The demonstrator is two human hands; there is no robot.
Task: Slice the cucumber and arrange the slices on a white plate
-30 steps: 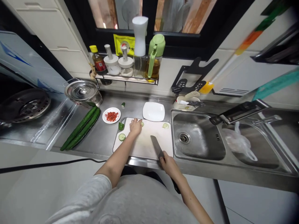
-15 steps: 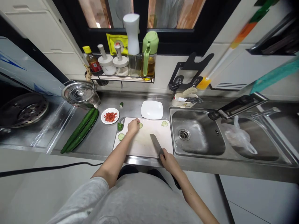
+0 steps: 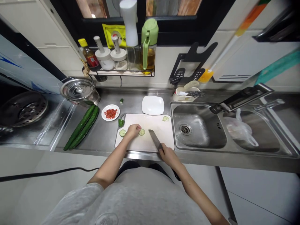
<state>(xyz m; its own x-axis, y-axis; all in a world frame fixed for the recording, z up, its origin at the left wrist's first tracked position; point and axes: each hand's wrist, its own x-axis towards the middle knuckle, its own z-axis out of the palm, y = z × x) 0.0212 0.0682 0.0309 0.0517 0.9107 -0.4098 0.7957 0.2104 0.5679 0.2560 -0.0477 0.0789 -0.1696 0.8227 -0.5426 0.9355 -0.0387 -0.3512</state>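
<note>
My left hand is over the white cutting board, its fingers pinched at the edge of a round cucumber slice. My right hand grips a kitchen knife by its handle end. The blade points up and left over the board, apart from the slice. Left of my left hand lies another round cucumber piece, pale cut face up. A few thin slices rest in the board's far right corner. A green cucumber chunk sits by the board's handle.
Two long cucumbers lie at the left, beside a plate of chopped red pieces and a lidded steel pot. Behind the board stands a white plate. A double sink borders the right. A condiment shelf hangs above.
My left hand and the cucumber slice have moved toward me on the board. The knife stays in my right hand, nearly in place. The view has shifted slightly.
</note>
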